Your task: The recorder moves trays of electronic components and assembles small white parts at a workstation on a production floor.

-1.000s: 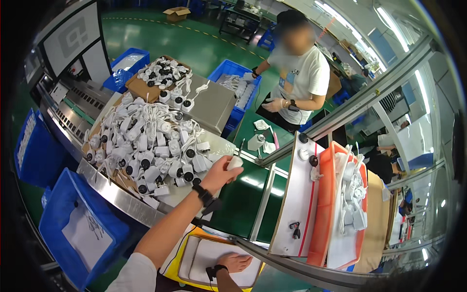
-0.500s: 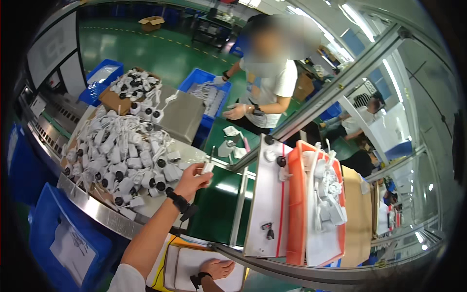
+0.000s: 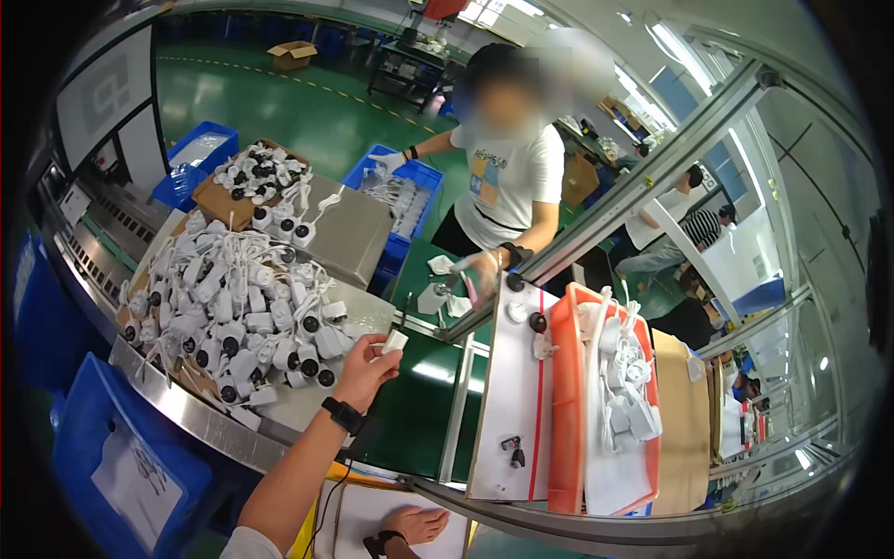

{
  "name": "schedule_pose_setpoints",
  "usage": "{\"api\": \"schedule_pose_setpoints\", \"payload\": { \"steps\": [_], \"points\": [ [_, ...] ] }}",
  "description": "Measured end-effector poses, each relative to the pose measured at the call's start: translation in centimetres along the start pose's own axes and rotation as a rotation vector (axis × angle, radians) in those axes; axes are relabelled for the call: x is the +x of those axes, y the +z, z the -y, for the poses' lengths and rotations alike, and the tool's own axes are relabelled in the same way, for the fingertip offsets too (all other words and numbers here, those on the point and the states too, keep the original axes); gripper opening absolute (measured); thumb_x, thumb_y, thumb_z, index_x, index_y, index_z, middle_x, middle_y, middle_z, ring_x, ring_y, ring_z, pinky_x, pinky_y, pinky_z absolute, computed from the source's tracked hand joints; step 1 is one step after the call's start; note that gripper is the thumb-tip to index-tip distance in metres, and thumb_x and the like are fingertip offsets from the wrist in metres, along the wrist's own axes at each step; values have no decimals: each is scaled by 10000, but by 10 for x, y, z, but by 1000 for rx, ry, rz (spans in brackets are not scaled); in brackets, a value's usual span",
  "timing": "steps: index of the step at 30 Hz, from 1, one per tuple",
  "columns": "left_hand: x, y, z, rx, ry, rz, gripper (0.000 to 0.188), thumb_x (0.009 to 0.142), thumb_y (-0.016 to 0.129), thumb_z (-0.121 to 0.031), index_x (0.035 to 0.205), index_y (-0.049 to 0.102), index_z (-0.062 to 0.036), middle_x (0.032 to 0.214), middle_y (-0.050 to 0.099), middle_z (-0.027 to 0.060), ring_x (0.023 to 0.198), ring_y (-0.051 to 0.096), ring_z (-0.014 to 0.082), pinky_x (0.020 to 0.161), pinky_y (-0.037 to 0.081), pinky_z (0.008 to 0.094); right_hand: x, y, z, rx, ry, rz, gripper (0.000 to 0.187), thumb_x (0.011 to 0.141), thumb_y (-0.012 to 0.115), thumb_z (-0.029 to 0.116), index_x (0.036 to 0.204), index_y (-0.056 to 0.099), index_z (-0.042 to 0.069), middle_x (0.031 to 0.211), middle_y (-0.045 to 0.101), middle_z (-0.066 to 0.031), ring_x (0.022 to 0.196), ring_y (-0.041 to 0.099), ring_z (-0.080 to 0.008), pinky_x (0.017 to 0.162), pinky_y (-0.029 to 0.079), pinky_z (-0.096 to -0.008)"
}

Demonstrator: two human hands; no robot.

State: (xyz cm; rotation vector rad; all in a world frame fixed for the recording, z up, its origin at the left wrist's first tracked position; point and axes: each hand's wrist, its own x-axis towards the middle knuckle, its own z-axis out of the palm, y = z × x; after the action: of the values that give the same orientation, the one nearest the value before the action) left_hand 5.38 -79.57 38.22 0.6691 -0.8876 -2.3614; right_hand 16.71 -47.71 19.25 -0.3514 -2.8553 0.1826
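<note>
My left hand (image 3: 366, 369) pinches a small white block-shaped device (image 3: 396, 341) above the dark green work surface (image 3: 414, 415). A thin dark rod (image 3: 406, 311) shows just past the device; whether it is joined to it I cannot tell. Left of that hand lies a big heap of white corded camera-like units (image 3: 244, 298) with black round parts. My right hand (image 3: 417, 524) rests flat, fingers stretched out, on a white padded surface (image 3: 358, 517) near the lower edge, holding nothing.
An orange bin (image 3: 566, 410) with white corded units stands right, beside a white board (image 3: 503, 410). Metal frame bars (image 3: 615, 224) slant across. Opposite, a gloved co-worker (image 3: 507, 177) reaches into a blue crate (image 3: 430, 191). Another blue bin (image 3: 84, 438) stands at lower left.
My left hand, still pinching the white device, sits slightly lower in the picture. The co-worker's one hand has moved toward the small things on the green surface, the other over the blue crate.
</note>
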Motion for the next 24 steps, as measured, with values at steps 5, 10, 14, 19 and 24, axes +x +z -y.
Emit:
{"api": "schedule_pose_setpoints", "payload": {
  "steps": [5,10,14,19,24],
  "points": [
    [1,2,6,-37,11,7,389,980,731,-89,1317,540,-61,1036,650,36,901,659,133,792,577,297,4,-2,0,-15,1,-12,599,978,426,322,1458,435,-37,1508,469,-227,1424,424,-395,1191,322,-513],
    [20,22,17,-79,-8,37,355,989,729,-112,1295,562,-45,1069,662,36,935,665,134,833,583,299,2,0,-1,-29,8,-23,599,991,398,346,1451,443,-35,1501,475,-224,1420,431,-391,1189,326,-512],
    [45,48,21,-170,-22,60,348,985,745,-149,1273,583,-40,1089,667,43,949,668,137,826,566,296,1,3,-2,-30,6,-28,597,999,383,358,1446,448,-33,1499,478,-223,1420,432,-390,1188,326,-514],
    [64,68,42,-71,-18,9,421,961,787,-197,1276,554,-43,1098,671,48,962,669,142,807,543,294,3,3,0,-17,7,-22,593,1006,371,371,1435,456,-30,1495,482,-222,1418,432,-391,1187,325,-516],
    [78,73,50,-75,29,-64,525,921,836,-240,1274,501,-44,1074,670,39,959,664,133,780,515,284,5,2,-1,-15,0,-14,593,1009,362,378,1427,462,-29,1491,487,-222,1414,435,-390,1186,325,-514]
  ]
}}
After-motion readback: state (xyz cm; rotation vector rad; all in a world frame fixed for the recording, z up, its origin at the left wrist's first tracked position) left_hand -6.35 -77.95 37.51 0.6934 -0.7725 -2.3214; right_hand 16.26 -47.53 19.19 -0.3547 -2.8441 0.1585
